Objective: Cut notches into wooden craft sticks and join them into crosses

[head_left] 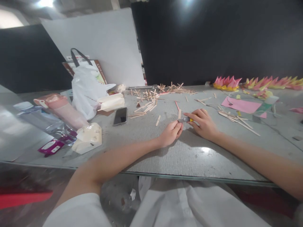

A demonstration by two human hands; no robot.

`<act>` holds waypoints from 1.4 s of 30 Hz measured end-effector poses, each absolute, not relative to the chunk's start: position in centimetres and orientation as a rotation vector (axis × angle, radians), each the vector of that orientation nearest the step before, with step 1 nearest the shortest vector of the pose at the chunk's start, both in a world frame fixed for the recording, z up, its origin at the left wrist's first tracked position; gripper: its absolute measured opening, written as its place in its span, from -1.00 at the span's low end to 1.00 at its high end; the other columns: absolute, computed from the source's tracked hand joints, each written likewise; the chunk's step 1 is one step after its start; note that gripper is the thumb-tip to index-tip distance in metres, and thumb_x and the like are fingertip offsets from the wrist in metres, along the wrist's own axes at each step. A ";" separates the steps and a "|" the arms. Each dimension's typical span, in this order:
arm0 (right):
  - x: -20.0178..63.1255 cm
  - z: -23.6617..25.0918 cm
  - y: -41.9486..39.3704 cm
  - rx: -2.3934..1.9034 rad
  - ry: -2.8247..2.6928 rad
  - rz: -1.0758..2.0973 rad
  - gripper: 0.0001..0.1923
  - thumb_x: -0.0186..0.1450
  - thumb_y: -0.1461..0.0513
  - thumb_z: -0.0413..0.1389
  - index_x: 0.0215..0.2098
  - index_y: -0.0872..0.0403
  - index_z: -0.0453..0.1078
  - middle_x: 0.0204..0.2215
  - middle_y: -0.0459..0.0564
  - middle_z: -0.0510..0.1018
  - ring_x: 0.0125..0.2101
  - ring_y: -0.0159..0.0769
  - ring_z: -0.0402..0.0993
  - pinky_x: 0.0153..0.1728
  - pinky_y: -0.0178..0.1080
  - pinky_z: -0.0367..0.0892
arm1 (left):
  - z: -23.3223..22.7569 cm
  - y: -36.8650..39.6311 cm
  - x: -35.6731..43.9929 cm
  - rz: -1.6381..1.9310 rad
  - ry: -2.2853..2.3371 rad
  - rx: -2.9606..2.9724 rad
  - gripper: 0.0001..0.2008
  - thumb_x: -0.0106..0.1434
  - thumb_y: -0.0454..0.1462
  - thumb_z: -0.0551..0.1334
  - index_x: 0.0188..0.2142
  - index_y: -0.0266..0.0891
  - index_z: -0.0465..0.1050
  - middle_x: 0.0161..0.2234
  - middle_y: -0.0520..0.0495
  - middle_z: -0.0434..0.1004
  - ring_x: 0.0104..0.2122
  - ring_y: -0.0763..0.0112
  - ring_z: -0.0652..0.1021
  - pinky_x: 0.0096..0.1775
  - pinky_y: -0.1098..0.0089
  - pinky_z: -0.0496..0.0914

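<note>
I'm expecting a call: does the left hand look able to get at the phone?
Probably yes: nothing tall stands between the left hand and the phone, though that hand holds a wooden stick.

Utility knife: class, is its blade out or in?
Out: the grey blade projects beyond the yellow handle in the right hand, at the wooden stick.

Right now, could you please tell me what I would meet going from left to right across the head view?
Purple packet, white plastic bag, phone, lone wooden stick, left hand, utility knife, right hand, pink paper sheet.
</note>
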State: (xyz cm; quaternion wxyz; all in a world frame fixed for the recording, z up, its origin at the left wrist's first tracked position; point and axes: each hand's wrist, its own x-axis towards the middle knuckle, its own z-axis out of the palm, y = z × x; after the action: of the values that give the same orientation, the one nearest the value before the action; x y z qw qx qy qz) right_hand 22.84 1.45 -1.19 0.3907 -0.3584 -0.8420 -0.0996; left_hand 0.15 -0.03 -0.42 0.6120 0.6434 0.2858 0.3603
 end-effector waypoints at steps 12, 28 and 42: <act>22.5 -1.0 0.7 -0.973 -2.164 -0.141 -0.59 0.59 0.07 -0.06 0.30 -0.03 0.38 -0.18 0.13 0.50 -0.13 -0.01 0.45 -0.10 -0.01 0.41 | -0.6 0.4 0.2 0.843 0.725 1.476 -0.65 0.49 0.01 0.07 -0.34 -0.15 0.17 -0.64 0.24 0.05 -0.67 0.56 0.10 -0.56 0.47 0.01; 20.5 -0.3 -1.3 -0.926 -1.966 0.564 -0.64 0.48 -0.04 0.14 -0.33 0.04 0.45 -0.48 -0.11 0.49 -0.44 -0.31 0.37 -0.37 -0.26 0.29 | -0.5 -0.1 -0.4 0.645 0.784 2.217 -0.73 0.52 -0.20 0.01 -0.32 -0.16 0.32 -0.45 0.04 0.39 -0.43 0.35 0.41 -0.30 0.38 0.22; 20.1 0.2 -1.9 -0.973 -1.838 0.706 -0.62 0.47 -0.03 0.14 -0.37 0.05 0.42 -0.47 -0.10 0.47 -0.41 -0.30 0.37 -0.34 -0.26 0.29 | -0.5 0.2 -0.4 0.633 0.821 2.255 -0.67 0.56 -0.16 -0.06 -0.32 -0.18 0.30 -0.43 0.03 0.41 -0.36 0.35 0.46 -0.23 0.37 0.27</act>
State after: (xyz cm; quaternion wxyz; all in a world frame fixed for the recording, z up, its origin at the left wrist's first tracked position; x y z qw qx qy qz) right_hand 20.06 -1.87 0.23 0.4553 -0.3943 -0.7453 0.2861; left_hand -0.44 0.20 -0.54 0.3241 0.8596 0.3128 0.2411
